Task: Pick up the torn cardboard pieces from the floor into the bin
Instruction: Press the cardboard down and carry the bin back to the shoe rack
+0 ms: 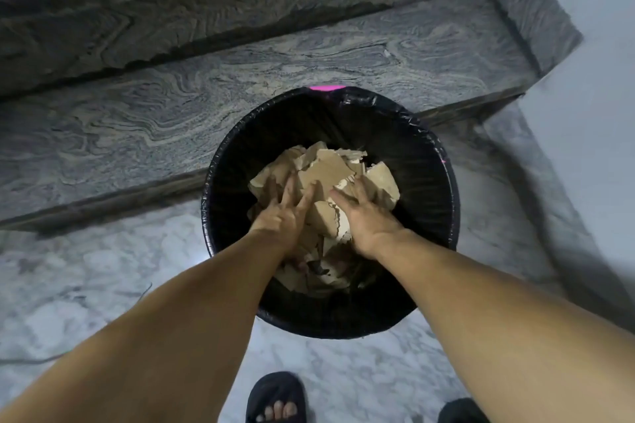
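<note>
1. Your left hand [281, 213] & right hand [366, 220]: fingers spread, flat, pressing down on the cardboard pieces [326, 175]; neither pinches anything.
2. Cardboard sits directly under both palms, heaped w/ no clear long axis; both hands about equally near.
3. Pile is inside the bin [433, 189], below the rim.
4. Visible floor [86, 271] shows no scraps; looks near done.

bare forearms [192, 312], black open-toed slippers [275, 398]

No readable text — no labels, no numbers.
</note>
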`<action>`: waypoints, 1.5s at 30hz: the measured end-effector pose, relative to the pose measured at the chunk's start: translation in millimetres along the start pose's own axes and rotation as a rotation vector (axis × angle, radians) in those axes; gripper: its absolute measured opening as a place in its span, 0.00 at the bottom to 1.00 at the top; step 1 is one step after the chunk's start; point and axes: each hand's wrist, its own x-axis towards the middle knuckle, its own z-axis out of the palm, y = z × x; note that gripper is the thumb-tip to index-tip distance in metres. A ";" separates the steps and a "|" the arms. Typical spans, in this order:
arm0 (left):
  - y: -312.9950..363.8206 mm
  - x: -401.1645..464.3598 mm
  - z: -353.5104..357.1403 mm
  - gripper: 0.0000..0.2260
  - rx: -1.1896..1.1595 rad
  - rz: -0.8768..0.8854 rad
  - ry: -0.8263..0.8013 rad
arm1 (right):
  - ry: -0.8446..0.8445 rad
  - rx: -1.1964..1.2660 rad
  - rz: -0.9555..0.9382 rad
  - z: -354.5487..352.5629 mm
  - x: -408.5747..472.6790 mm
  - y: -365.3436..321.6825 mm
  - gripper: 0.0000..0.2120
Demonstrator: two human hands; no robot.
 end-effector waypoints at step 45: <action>187.5 -374.6 -195.8 0.03 -0.652 0.353 -0.039 | 0.787 1.443 1.106 39.5 -652.2 95.6 0.23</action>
